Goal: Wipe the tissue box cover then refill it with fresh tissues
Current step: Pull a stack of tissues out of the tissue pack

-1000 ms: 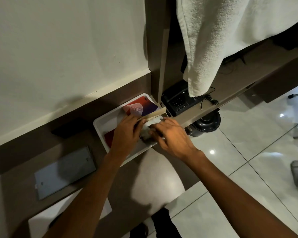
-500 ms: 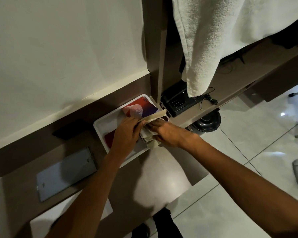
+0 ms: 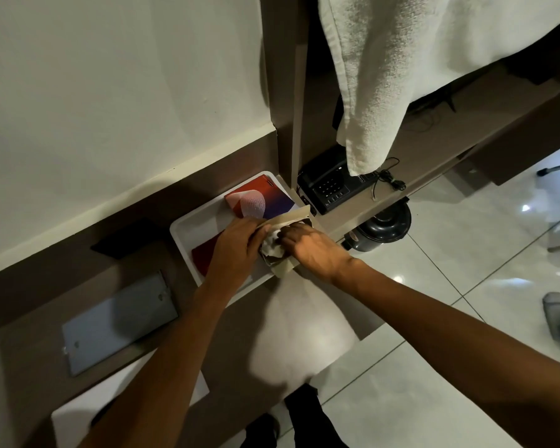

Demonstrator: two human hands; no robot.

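Your left hand (image 3: 236, 245) lies palm-down over the white tray (image 3: 188, 244) on the brown counter (image 3: 162, 321), fingers curled onto the near edge of the beige tissue box cover (image 3: 291, 216) — grip narrow, pinching the cover's flap at the hand's 2 o'clock. Your right hand (image 3: 314, 250) presses in from 3 o'clock, fingers tucked into crumpled white tissue (image 3: 272, 245) at the cover's opening; how tightly that grip closes on the tissue you cannot tell, the fingertips being hidden.

Tissue box cover: at the tray's 3 o'clock edge, tilted, partly overhanging the counter rim, between your two hands and touching both.

In the tray, at 12 o'clock from your left hand, a red-and-purple packet (image 3: 259, 198) with a white fingerprint-like swirl. A second red item (image 3: 204, 257) shows just beside your left wrist, mostly covered.

At 1 o'clock from the tray, on a lower shelf, a black telephone (image 3: 328, 185) with a thin cord trailing right. A white towel (image 3: 385, 69) hangs above it, its lower corner overlapping the telephone.

At 8 o'clock on the counter, a grey-blue flat plate (image 3: 117, 321). On the tiled floor (image 3: 466, 253), at 4 o'clock from the telephone, a dark round pot with lid (image 3: 382, 226).
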